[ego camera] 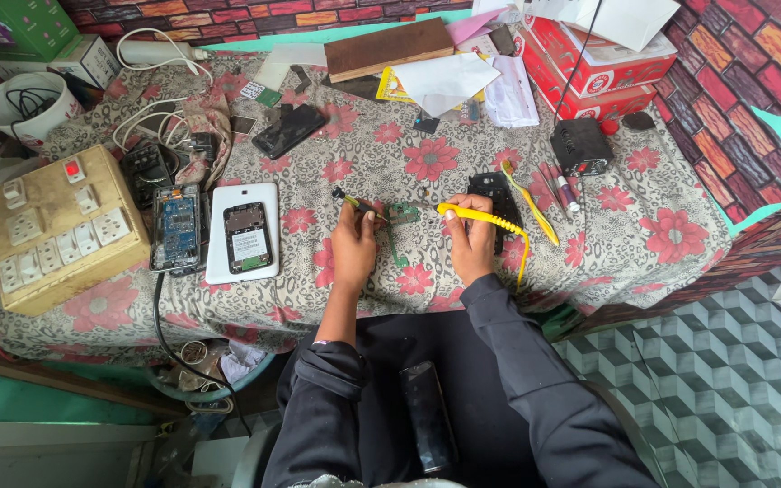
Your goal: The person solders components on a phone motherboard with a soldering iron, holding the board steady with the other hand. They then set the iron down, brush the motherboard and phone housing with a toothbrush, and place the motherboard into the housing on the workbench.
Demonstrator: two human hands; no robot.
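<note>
At the centre of the frame, the left hand (354, 246) closes its grip on a thin dark tool (354, 202), while the right hand (472, 244) closes its grip around a yellow-handled soldering iron (474, 216). Both tips meet over a small green circuit board (401, 214) lying on the floral-clothed bench (644, 226) between the hands. At left lie an opened phone (177, 228), a white tablet shell (243, 233) and a switchboard box (61, 226).

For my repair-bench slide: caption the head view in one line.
Left hand steadies a small green circuit board while the right hand holds a yellow soldering iron to it.
</note>
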